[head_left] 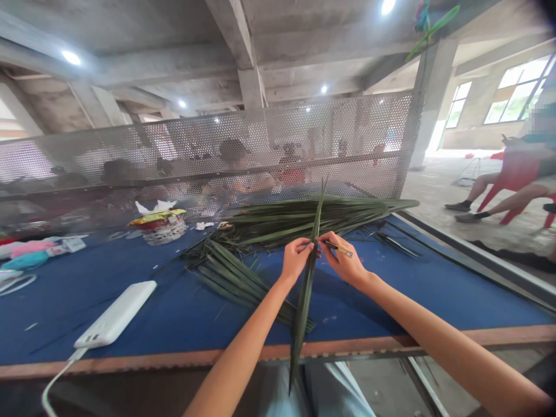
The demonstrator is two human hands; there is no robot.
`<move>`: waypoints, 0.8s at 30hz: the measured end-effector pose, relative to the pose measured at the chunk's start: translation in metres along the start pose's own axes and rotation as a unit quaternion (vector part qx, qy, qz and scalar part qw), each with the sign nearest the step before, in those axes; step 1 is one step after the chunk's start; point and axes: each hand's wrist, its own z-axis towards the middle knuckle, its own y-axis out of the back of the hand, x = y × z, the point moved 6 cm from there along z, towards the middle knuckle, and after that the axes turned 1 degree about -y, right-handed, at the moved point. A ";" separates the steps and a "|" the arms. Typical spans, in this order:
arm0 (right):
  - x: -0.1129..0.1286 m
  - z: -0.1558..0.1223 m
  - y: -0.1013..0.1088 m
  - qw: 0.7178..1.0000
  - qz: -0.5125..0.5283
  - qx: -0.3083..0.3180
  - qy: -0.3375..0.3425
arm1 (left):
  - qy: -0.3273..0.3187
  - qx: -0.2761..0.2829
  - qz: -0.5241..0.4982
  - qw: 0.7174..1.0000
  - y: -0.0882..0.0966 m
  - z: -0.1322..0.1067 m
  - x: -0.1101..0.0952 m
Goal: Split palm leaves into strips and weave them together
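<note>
Between my hands, above the front of the table, a long green palm leaf [304, 295] stands nearly upright, its pointed lower end reaching past the table edge. My left hand [296, 259] is closed on the leaf from the left side. In my right hand [346, 259] is a utility knife [339, 249] with a yellow and dark handle; its front end is at the leaf, and the blade is too small to make out. A large pile of long leaves [278, 223] lies behind my hands, and a fan of leaf strips [234, 278] spreads out to the left.
On the blue table [174, 330] lie a white power bank [116, 313] with a cable, a basket [164, 231] holding a tissue pack, and coloured bundles [28, 255]. A perforated metal screen [195, 156] stands behind. People sit beyond it; another person [521, 168] sits at right.
</note>
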 end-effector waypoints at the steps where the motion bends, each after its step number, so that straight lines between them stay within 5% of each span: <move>1: -0.001 0.000 0.000 1.000 -0.001 -0.002 -0.003 | 0.001 0.000 0.006 1.000 0.000 0.000 0.001; 16: 0.002 -0.004 -0.010 0.998 0.032 0.046 -0.006 | -0.043 -0.050 0.086 0.994 0.006 -0.002 -0.004; 24: 0.001 -0.003 -0.009 0.999 0.021 0.039 -0.015 | -0.071 -0.021 0.073 0.995 0.001 0.001 -0.001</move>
